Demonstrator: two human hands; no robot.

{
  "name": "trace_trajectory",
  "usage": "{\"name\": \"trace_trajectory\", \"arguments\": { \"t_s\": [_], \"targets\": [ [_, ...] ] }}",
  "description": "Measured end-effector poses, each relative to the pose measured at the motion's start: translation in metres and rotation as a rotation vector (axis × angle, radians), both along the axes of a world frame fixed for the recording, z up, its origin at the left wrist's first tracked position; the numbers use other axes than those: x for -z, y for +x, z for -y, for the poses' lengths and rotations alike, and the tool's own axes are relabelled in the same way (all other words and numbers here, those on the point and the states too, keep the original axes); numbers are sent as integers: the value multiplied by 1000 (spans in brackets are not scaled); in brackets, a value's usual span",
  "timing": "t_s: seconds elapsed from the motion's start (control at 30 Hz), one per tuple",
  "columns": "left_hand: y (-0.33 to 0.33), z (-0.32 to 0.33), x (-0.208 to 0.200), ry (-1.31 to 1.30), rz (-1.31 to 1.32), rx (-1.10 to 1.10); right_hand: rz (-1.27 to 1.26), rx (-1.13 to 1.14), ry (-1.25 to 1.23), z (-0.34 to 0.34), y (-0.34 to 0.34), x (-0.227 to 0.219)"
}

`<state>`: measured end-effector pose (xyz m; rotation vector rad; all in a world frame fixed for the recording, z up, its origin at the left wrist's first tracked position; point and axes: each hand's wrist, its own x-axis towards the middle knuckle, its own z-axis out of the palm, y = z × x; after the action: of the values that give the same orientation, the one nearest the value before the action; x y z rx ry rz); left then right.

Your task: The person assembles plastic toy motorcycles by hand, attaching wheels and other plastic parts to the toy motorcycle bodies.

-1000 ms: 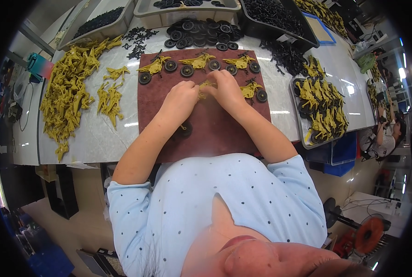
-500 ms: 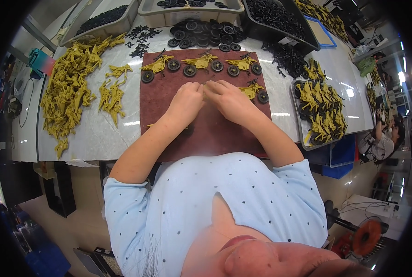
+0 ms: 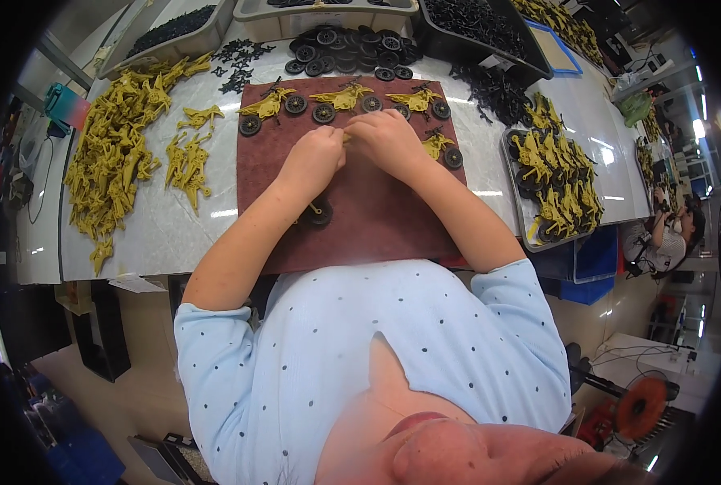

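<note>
Over the middle of a dark red cloth mat point(image 3: 368, 218), my left hand point(image 3: 315, 155) and my right hand point(image 3: 388, 142) meet with curled fingers. Between the fingertips shows a bit of a yellow plastic part point(image 3: 346, 138); the rest of it is hidden. Just beyond lie three yellow toy motorcycles with black wheels: one at the left point(image 3: 268, 107), one in the middle point(image 3: 340, 99) and one at the right point(image 3: 415, 102). Another toy motorcycle point(image 3: 437, 146) lies beside my right wrist. My left forearm partly covers a black wheel point(image 3: 321, 213) with some yellow near it.
Loose yellow bodies point(image 3: 118, 133) are heaped at the left. Black wheels point(image 3: 352, 50) and small black parts point(image 3: 489, 90) lie behind the mat, before grey and black bins point(image 3: 538, 71). A tray point(image 3: 530, 235) of toy motorcycles stands at the right. A person point(image 3: 659, 242) sits farther right.
My right hand has shifted slightly away from me, its fingers now nearer the back row. More of the wheel by my left forearm shows. The whole view has shifted a little.
</note>
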<state>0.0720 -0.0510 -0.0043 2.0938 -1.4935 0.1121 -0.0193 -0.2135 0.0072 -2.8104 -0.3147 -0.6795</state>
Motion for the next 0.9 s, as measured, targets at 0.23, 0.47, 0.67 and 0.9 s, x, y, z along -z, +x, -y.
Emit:
{"name": "trace_trajectory", "arguments": {
  "t_s": [0.23,0.47,0.67,0.9],
  "targets": [
    [9,-2,-4,-89,-33,-1,-13,42,-40,-3,9,-5],
    [21,5,-10,-26,-33,2,-99,76,-87,0,23,-9],
    [19,-4,-18,-115,-100,-23,-165,62,150,6,21,-28],
    [-28,-41,-45,-245,-576,-122,-326,-25,1145,-9,-28,-28]
  ]
}}
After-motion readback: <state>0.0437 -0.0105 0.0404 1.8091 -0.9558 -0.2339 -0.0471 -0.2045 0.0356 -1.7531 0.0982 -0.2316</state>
